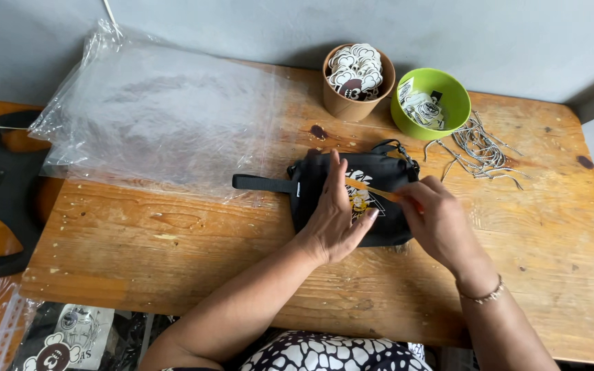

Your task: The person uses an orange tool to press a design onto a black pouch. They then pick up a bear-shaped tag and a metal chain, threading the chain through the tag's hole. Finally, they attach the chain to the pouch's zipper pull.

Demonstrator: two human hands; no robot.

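Pressing flat on a black fabric pouch (pixel 352 196), left hand (pixel 335 220); right hand (pixel 434 220) pinches a thin orange stick (pixel 372 188)

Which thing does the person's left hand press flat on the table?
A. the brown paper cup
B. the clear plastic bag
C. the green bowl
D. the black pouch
D: the left hand lies spread on the black pouch, away from the bowl, cup and plastic.

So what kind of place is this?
Probably a small packing or craft workbench: a worn wooden table with clear plastic bags, a cup of stickers and loose ball chains beside a black pouch.
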